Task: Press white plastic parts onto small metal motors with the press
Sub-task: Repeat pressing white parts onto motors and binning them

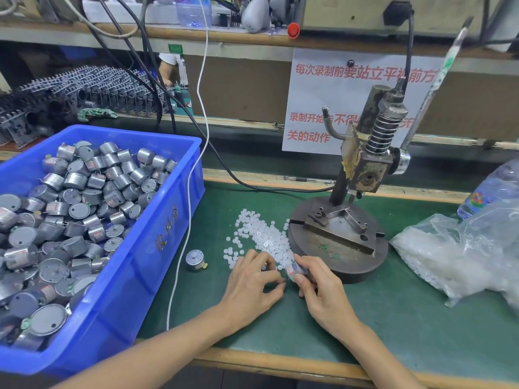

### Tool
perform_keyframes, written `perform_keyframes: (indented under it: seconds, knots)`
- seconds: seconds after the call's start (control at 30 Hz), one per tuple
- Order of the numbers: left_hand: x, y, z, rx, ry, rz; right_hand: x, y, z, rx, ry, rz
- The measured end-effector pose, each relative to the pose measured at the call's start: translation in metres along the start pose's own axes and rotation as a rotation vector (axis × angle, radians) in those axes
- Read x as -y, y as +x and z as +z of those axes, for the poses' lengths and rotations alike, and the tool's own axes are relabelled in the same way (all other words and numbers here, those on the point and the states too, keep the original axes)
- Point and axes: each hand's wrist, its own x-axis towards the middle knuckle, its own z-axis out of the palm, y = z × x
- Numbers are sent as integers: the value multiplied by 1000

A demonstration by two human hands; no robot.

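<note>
White plastic parts (264,237) lie in a loose heap on the middle of the green surface (393,318), just beside the round base of the press (365,164). At the near end of this heap the right hand (323,293) grips one small motor (295,272) with curled fingers and thumb. The left hand (252,279) is close to it, with thumb and forefinger tips brought together near the motor. Probably they pinch one white part to set on the shaft, but such a part is too small to see, so I cannot tell for sure.

No motor sits in the fixture on the press base, and no hand is on the lever (438,88). I judge that this piece is at the fitting step and its pressing is not yet done.

A single motor (194,260) stands alone on the surface, between the heap and the blue bin (157,248); whether it already carries a white part I cannot tell. The bin, at the left edge, is heaped with motors (84,209), and a clear bag (455,256) at the right edge holds many more white parts. No stack of finished pieces shows, so by my judgement nearly all the work is left.
</note>
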Motion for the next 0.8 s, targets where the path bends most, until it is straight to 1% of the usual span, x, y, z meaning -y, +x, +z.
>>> perform_keyframes:
  seconds: [0.17, 0.27, 0.47, 0.8]
  knots:
    - [3, 1, -2, 57, -151, -112, -3, 0, 2, 28, -41, -4]
    - [3, 2, -2, 65, -187, -148, -4, 2, 3, 59, -67, -21]
    - [5, 2, -2, 108, -188, -166, -3, 4, 3, 76, -112, -46]
    - [6, 2, -5, 87, -215, -182, -2, 6, 4, 63, -108, -29]
